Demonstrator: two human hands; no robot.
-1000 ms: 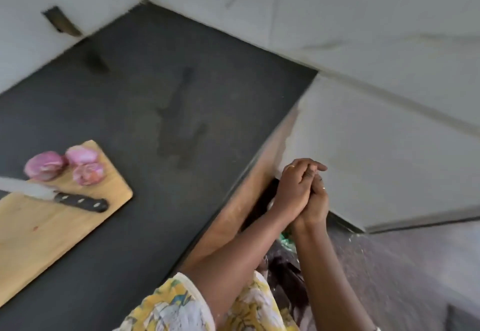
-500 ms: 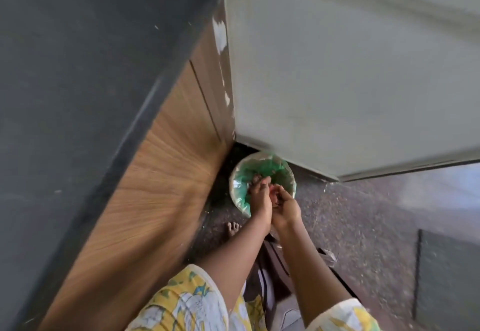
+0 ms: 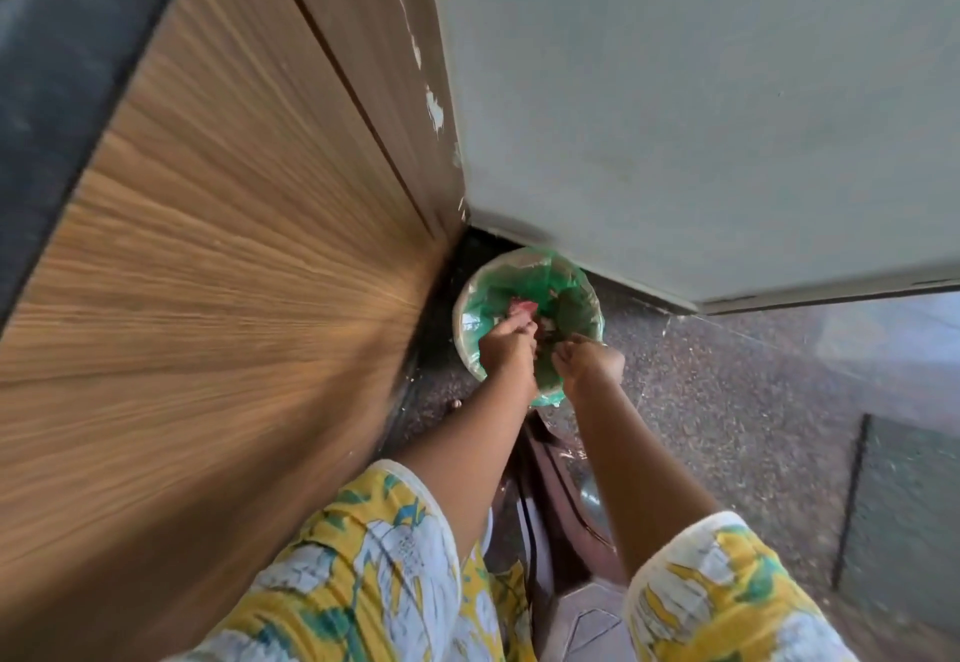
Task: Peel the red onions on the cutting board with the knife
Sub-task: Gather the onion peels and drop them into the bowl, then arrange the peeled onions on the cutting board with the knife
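- Two hands reach down over one small bin [image 3: 464, 321] that stands on the floor [image 3: 727, 401].
- The bin has a green bag [image 3: 563, 282] inside it. It sits in the corner, between the brown wood cupboard [image 3: 218, 256] on the left and the pale grey door [image 3: 675, 90] on the far right.
- The left hand [image 3: 506, 349] is over the left half of the bin. Its fingers [image 3: 522, 322] are bunched close together and point down into the bag.
- One reddish-pink scrap of onion skin [image 3: 522, 306] shows just past those fingertips, on the far side of them. It looks like it touches them, but it is too blurry to tell if they grip it. Its shape is too small to tell which way it points.
- The right hand [image 3: 589, 365] is just beside the left one, over the near right rim. Its fingers are curled in. I cannot tell if they hold anything.
- The two hands are close but do not touch.
- No whole onions, no knife and no cutting board can be seen here. Only a dark strip of the counter [image 3: 47, 64] edge shows, at the top left.
- Two short sleeves [image 3: 374, 568] with yellow, green and white flowers show at the near edge.
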